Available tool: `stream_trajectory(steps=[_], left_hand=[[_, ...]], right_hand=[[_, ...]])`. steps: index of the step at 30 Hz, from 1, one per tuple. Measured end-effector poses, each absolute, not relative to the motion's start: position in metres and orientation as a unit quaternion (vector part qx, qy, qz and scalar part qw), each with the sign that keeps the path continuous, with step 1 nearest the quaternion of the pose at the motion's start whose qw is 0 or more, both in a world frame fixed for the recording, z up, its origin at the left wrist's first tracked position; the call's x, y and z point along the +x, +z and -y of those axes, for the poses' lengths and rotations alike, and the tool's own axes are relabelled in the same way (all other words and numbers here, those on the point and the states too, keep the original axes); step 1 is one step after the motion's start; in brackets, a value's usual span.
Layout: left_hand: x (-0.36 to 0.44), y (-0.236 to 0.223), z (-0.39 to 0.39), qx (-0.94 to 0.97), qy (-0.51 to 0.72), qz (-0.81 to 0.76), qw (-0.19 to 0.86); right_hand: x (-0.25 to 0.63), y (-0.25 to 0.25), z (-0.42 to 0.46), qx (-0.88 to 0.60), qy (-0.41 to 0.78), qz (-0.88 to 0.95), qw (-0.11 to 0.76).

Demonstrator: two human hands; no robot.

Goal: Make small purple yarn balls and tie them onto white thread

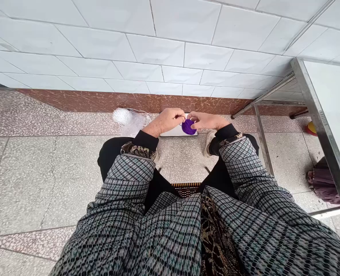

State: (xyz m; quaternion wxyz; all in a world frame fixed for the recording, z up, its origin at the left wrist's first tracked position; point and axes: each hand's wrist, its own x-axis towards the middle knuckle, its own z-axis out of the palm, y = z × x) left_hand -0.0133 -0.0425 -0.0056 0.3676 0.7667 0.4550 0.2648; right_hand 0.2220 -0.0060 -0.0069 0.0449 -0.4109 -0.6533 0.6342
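Note:
A small ball of purple yarn (188, 127) is between my hands, in front of my knees. My right hand (206, 120) grips it from the right, thumb and fingers curled against its side and top. From the left, my left hand (168, 119) pinches at the ball's upper edge. What it pinches looks like a strand of the purple yarn, too thin to show clearly. Below the hands, a flat white box or board (171, 133) with a dark edge lies on the floor by the wall.
Left of my hands, white yarn (122, 116) lies with a clear plastic bag (133, 123). A white tiled wall (170, 53) rises ahead. To the right stands a metal-framed table (316, 103), with dark cloth (325, 182) under it. My woven seat (185, 189) shows between my legs.

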Motion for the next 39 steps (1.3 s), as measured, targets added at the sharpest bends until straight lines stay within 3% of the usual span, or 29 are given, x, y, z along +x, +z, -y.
stream_trajectory(steps=[2,5,8,13,16,20,24,26,30,34,39], left_hand=[[-0.018,-0.005,0.039,0.759,0.272,-0.469,0.361],[-0.02,-0.004,0.037,0.746,0.276,-0.487,0.362],[-0.015,-0.006,0.039,0.753,0.261,-0.467,0.383],[-0.004,-0.005,0.045,0.789,0.211,-0.396,0.419],[-0.002,-0.003,0.047,0.8,0.196,-0.372,0.428],[-0.005,-0.006,0.046,0.8,0.215,-0.387,0.405],[-0.013,-0.011,0.042,0.788,0.256,-0.427,0.363],[-0.018,-0.011,0.039,0.781,0.263,-0.442,0.354],[-0.022,-0.012,0.035,0.764,0.261,-0.479,0.345],[-0.013,-0.016,0.038,0.781,0.237,-0.451,0.362],[0.001,-0.017,0.044,0.813,0.188,-0.36,0.419]], right_hand=[[0.227,0.001,0.008,-0.314,0.694,0.644,0.077],[0.232,0.005,0.006,-0.244,0.72,0.603,0.241],[0.233,0.001,0.001,-0.296,0.688,0.554,0.365],[0.226,-0.012,-0.007,-0.4,0.634,0.52,0.41],[0.22,-0.017,-0.007,-0.473,0.6,0.53,0.368],[0.217,-0.015,-0.001,-0.534,0.562,0.596,0.211],[0.22,-0.005,0.008,-0.43,0.613,0.662,0.032],[0.224,0.001,0.01,-0.347,0.665,0.662,0.019],[0.23,0.007,0.008,-0.263,0.717,0.615,0.196],[0.23,0.002,0.0,-0.328,0.675,0.537,0.385],[0.222,-0.015,-0.008,-0.429,0.616,0.504,0.428]])
